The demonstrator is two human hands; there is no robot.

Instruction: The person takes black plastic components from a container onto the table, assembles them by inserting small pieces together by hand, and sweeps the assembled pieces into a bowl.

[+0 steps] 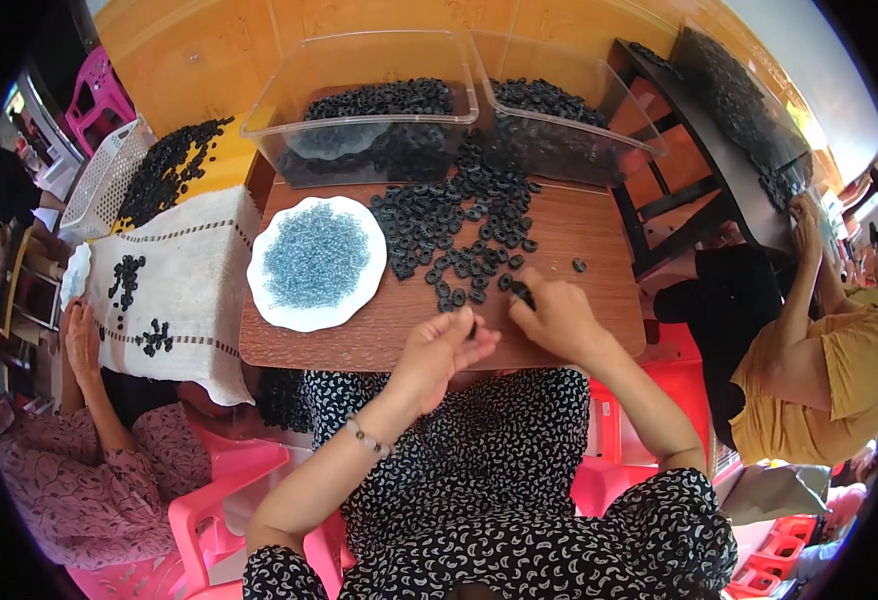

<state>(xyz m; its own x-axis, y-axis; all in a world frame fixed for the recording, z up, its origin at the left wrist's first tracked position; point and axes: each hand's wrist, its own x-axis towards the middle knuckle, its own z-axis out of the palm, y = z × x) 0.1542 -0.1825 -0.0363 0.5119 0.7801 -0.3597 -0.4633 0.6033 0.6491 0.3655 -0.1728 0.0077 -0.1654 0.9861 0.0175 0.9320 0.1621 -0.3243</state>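
Note:
My left hand (441, 352) is over the near edge of the brown table (599, 250), thumb and fingers closed on a small black ring-shaped piece that shows only in part. My right hand (561, 318) rests at the near right end of a spread of black ring-shaped pieces (439, 220). Its fingers are closed around dark pieces, partly hidden beneath them. To the left of the pieces stands a white scalloped plate (259, 275) heaped with tiny bluish clear beads (319, 252).
Two clear plastic bins (359, 120) of black pieces stand along the far edge. At left, a person's hand (81, 340) is by a cloth-covered table (189, 270); a white basket (109, 185) stands beyond. Another person (809, 370) works at a dark table (699, 130) on the right.

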